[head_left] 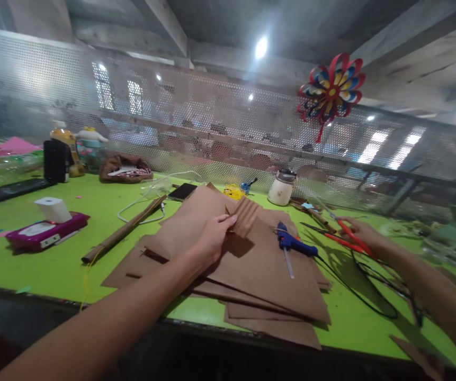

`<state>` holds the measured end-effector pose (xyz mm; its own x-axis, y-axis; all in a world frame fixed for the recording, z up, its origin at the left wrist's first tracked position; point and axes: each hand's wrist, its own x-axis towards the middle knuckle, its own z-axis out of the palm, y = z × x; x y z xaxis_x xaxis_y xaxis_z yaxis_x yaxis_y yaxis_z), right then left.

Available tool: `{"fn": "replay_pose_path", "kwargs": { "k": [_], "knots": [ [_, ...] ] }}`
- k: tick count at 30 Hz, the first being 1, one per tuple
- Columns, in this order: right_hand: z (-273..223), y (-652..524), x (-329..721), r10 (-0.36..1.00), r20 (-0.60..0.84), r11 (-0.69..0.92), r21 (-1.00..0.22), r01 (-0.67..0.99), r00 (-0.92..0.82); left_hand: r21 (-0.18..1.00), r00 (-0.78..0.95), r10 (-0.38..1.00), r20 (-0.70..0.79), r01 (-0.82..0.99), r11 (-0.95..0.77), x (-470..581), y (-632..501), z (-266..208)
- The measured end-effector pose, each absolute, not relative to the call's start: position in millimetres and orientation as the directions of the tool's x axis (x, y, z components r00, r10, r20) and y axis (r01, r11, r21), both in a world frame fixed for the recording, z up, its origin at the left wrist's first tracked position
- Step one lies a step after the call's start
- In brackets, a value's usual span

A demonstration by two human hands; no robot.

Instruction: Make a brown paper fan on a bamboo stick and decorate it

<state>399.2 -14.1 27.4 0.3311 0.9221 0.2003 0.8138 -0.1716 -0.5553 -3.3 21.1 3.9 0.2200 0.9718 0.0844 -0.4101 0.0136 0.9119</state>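
Pinched in my left hand [214,238] is a small ribbed piece of corrugated cardboard [247,217], tilted above a stack of brown cardboard sheets [279,280]. My right hand [357,235], off to the right, is closed around scissors with red-orange handles [360,247]; their blades appear parted. Between the hands, a blue hot glue gun [291,242] lies on the stack, a pale glue stick showing from it. Its dark cord [355,299] runs off beneath my right forearm.
A green table [66,278] carries a purple power strip [48,233] with a white charger, a rolled cardboard tube [122,231], a dark phone [182,191], yellow string [233,191] and a white jar [281,189]. Behind stands a perforated metal screen [212,132] with a paper flower [333,92] hanging.
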Motion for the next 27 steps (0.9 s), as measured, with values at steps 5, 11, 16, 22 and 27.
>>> {"fn": "replay_pose_path", "kwargs": {
  "k": [5, 11, 16, 22, 27],
  "knots": [
    [61, -35, 331, 0.961, 0.122, -0.007, -0.888, 0.459, 0.249, 0.883, 0.159, 0.977, 0.141, -0.466, -0.051, -7, 24, 9],
    [56, -42, 215, 0.988, 0.149, 0.154, -0.920, 0.360, -0.044, 0.814, 0.043, 0.973, 0.225, -0.557, -0.163, -18, 24, 28],
    [37, -28, 166, 0.985, 0.112, 0.150, -0.931, 0.334, -0.131, 0.832, -0.017, 0.958, 0.288, -0.491, -0.259, -22, 22, 36],
    [33, -33, 152, 0.965, 0.160, 0.223, -0.915, 0.335, -0.207, 0.844, -0.055, 0.959, 0.277, -0.464, -0.270, -18, 22, 34],
    [33, -38, 149, 0.961, 0.197, 0.262, -0.868, 0.422, -0.191, 0.850, -0.041, 0.963, 0.268, -0.460, -0.256, -16, 23, 31]
  ]
}}
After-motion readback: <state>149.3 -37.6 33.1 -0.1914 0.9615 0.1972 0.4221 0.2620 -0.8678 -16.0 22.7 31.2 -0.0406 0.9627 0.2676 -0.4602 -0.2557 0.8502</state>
